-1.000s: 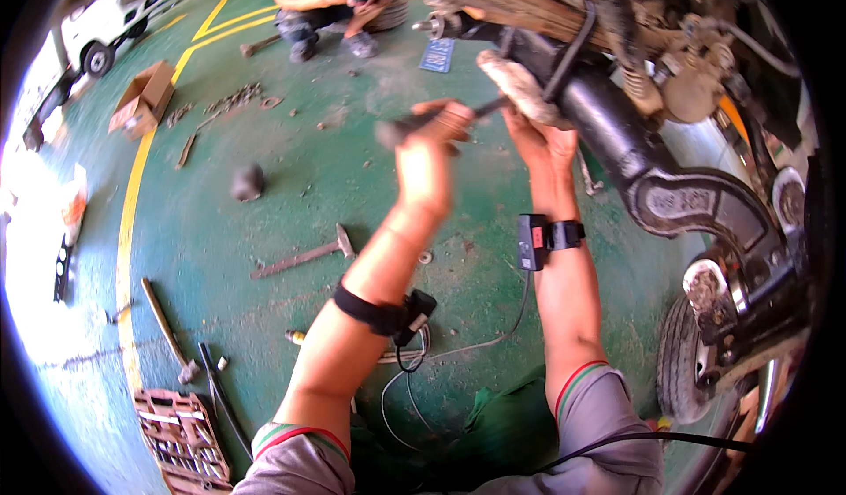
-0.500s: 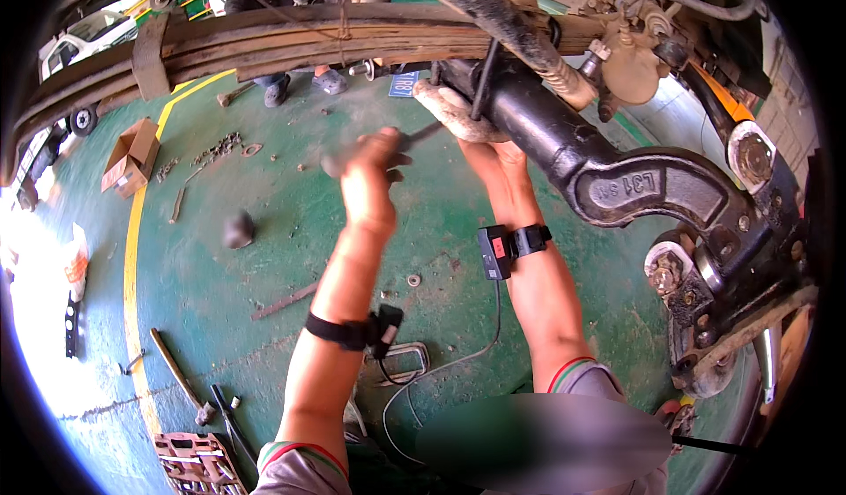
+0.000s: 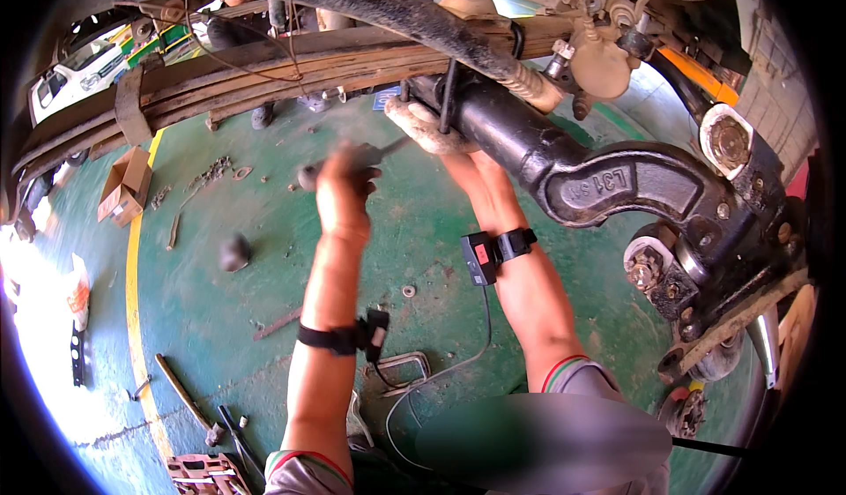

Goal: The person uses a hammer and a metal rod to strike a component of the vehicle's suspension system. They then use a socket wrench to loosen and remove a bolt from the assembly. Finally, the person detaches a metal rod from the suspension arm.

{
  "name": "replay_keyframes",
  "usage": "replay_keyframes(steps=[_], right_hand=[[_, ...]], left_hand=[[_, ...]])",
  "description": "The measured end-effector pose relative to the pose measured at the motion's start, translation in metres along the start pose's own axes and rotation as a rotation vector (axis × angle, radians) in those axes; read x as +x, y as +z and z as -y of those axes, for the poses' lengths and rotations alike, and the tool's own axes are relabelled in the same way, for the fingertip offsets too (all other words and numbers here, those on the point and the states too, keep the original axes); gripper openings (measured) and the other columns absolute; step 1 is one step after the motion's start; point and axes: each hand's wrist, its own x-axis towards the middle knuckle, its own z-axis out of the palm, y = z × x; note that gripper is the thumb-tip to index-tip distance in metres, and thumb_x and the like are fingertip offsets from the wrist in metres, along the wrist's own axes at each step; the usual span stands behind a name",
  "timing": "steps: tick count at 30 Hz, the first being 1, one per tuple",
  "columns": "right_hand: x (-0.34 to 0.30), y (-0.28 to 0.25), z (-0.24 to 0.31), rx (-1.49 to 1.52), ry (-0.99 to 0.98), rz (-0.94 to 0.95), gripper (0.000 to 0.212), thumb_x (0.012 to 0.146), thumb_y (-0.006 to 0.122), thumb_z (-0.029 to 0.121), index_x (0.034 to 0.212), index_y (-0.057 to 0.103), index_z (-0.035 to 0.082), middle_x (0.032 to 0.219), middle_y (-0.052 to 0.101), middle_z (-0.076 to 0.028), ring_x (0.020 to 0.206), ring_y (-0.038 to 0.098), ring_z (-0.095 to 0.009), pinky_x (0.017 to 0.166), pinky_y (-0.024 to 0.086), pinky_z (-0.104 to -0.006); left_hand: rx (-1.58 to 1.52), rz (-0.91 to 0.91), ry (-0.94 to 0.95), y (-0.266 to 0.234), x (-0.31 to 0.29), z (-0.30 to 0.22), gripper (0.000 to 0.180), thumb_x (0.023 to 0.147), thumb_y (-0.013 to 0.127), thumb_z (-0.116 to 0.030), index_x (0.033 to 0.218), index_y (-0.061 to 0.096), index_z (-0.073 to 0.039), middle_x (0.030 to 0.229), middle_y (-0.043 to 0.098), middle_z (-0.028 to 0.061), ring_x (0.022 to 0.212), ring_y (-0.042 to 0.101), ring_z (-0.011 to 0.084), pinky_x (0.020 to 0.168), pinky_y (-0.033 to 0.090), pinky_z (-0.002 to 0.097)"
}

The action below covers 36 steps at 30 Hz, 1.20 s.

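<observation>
My left hand (image 3: pixel 342 197), blurred by motion, is closed around a dark hand tool (image 3: pixel 366 154) whose slim shaft points toward the plate; its kind is too smeared to tell. A pale, worn metal plate (image 3: pixel 423 128) sits under the leaf spring (image 3: pixel 352 63), with a dark U-bolt (image 3: pixel 449 98) coming down to it. Reaching up from below, my right hand (image 3: pixel 476 171) is against the plate's underside; its fingers are hidden there. Beside this hand, the black axle beam (image 3: pixel 520 129) runs to the right. Both wrists wear black straps with small boxes.
A rusty curved bar (image 3: pixel 352 10) crosses above. On the green floor lie a cardboard box (image 3: pixel 125 186), several loose small parts (image 3: pixel 211 173), a dark rounded object (image 3: pixel 235 253), a long-handled hammer (image 3: pixel 187 398) and a tool case (image 3: pixel 207 475). A cable (image 3: pixel 486 327) loops near my right forearm.
The view has shifted, so the axle and plate sit further left in it. My left hand still grips the tool; my right hand stays against the plate.
</observation>
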Motion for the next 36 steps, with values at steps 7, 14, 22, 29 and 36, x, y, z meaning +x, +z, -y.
replay_keyframes(steps=[7,14,22,29,36], right_hand=[[-0.016,0.018,0.013,0.181,0.198,-0.005,0.056,0.105,0.038,0.031,0.145,0.034,-0.008,0.155,0.025,-0.029,0.143,0.03,-0.042,0.12,0.03,-0.0534],[0.0,0.012,0.001,-0.277,-0.082,-0.057,0.048,0.1,0.055,0.03,0.13,0.05,-0.007,0.129,0.06,-0.023,0.114,0.063,-0.035,0.099,0.055,-0.0496],[-0.013,-0.03,0.013,-0.36,-0.036,-0.052,0.051,0.1,0.054,0.022,0.14,0.044,-0.007,0.141,0.051,-0.023,0.133,0.05,-0.034,0.119,0.036,-0.047],[0.01,-0.03,-0.002,-0.018,-0.009,-0.122,0.048,0.098,0.059,0.022,0.137,0.049,-0.004,0.138,0.054,-0.021,0.131,0.052,-0.033,0.117,0.038,-0.0509],[-0.001,-0.034,0.007,-0.199,0.07,-0.047,0.046,0.097,0.062,0.023,0.135,0.05,0.001,0.14,0.053,-0.016,0.132,0.049,-0.032,0.116,0.036,-0.0558]], left_hand=[[0.783,0.142,0.852,0.048,-0.084,0.082,0.024,0.088,0.075,-0.016,0.1,0.059,-0.003,0.086,0.065,0.0068,0.073,0.059,0.0148,0.073,0.051,0.0299],[0.057,0.038,0.064,-0.003,0.003,0.003,0.039,0.097,0.051,-0.04,0.102,0.066,-0.005,0.09,0.069,0.0047,0.074,0.063,0.0169,0.064,0.042,0.0296],[0.805,0.155,0.806,0.058,-0.091,0.087,0.041,0.083,0.084,-0.027,0.1,0.057,-0.002,0.093,0.067,0.0094,0.084,0.061,0.0141,0.082,0.05,0.0284],[0.078,0.062,0.076,-0.012,0.003,0.006,0.033,0.096,0.056,-0.037,0.103,0.066,-0.006,0.092,0.072,0.0067,0.08,0.068,0.0216,0.067,0.046,0.0302],[0.774,0.213,0.835,0.054,-0.08,0.093,0.04,0.08,0.083,-0.026,0.1,0.055,-0.007,0.084,0.066,0.0149,0.074,0.066,0.0251,0.072,0.054,0.0348]])
